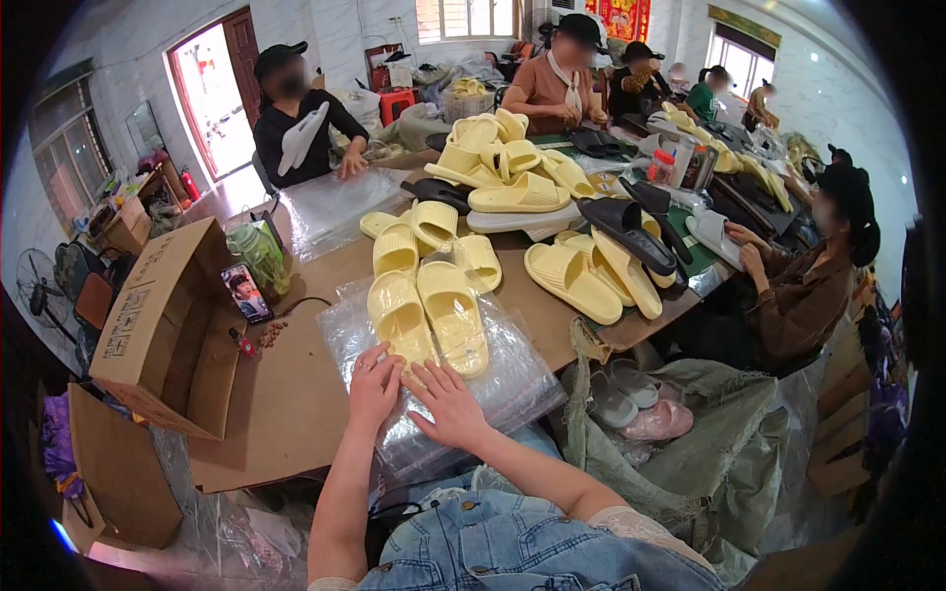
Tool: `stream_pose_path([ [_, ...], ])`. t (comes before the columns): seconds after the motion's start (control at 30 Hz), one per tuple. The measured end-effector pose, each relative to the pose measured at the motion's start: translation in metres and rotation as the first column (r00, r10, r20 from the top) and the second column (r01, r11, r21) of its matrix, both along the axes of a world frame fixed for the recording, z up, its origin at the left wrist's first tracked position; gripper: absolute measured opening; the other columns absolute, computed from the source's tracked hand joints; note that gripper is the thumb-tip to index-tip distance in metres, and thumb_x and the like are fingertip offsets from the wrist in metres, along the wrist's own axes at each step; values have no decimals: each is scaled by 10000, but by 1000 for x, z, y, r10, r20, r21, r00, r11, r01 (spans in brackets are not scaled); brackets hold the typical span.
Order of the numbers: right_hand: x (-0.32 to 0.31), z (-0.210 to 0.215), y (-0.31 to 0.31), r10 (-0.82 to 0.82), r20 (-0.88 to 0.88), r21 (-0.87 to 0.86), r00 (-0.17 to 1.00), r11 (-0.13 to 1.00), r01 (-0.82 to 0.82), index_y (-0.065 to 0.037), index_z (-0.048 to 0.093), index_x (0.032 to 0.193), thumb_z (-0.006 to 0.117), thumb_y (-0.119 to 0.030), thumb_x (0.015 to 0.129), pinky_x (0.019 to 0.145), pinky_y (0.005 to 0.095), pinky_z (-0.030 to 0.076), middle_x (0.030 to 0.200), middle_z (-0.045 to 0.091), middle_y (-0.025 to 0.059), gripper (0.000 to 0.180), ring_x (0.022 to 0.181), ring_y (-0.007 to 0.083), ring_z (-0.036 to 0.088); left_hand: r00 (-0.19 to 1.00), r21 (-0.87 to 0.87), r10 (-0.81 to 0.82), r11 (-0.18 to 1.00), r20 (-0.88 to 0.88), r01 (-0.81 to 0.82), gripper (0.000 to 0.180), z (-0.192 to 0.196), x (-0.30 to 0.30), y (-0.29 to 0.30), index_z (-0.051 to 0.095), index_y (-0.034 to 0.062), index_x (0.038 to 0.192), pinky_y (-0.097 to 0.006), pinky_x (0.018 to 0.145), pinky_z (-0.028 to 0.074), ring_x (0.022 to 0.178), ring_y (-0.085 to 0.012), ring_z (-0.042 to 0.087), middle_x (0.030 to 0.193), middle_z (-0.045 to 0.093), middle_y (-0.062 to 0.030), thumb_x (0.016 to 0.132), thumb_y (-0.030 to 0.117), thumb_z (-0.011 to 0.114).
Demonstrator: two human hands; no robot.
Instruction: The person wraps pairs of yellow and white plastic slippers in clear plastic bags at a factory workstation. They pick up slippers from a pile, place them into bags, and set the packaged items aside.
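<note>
A pair of pale yellow slide slippers lies in front of me, toes away, with clear plastic film glinting over it. Beneath it is a stack of flat clear plastic bags at the table edge. My left hand rests at the near end of the left slipper, its fingers stretched out on the film. Beside it, my right hand lies flat with fingers apart, just below the right slipper's heel. More yellow slippers lie directly beyond the pair.
A heap of yellow slippers and black slippers covers the table's far right. At left are an open cardboard box, a phone and a green jug. A woven sack holding slippers stands at right. Several people work around the table.
</note>
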State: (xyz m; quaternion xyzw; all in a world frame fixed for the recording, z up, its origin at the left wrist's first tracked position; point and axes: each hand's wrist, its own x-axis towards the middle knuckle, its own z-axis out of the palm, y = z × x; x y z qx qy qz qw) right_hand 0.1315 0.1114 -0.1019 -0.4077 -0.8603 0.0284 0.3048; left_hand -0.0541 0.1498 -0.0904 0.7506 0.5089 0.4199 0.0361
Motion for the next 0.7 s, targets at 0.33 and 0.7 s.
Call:
stream_pose_path([
  [0.33, -1, -2, -1, 1, 9, -11, 1000, 1000, -1, -136, 389, 1512, 572, -390, 935, 1194, 503, 227, 1509, 424, 161, 656, 1426, 354, 350, 1000, -12, 7, 1000, 15, -6, 171, -3, -1, -1, 724, 82, 1031, -435, 1017, 457, 1177, -338, 569, 1257, 635, -115, 879, 133, 663],
  [0.7, 0, -1, -1, -2, -1, 20, 1000, 1000, 2, -121, 409, 1496, 570, -401, 938, 1194, 508, 231, 1491, 444, 169, 644, 1413, 362, 366, 1000, 4, 4, 1000, 2, -4, 161, -2, 0, 0, 723, 80, 1021, -439, 1006, 465, 1169, -338, 573, 1249, 637, -117, 885, 146, 667],
])
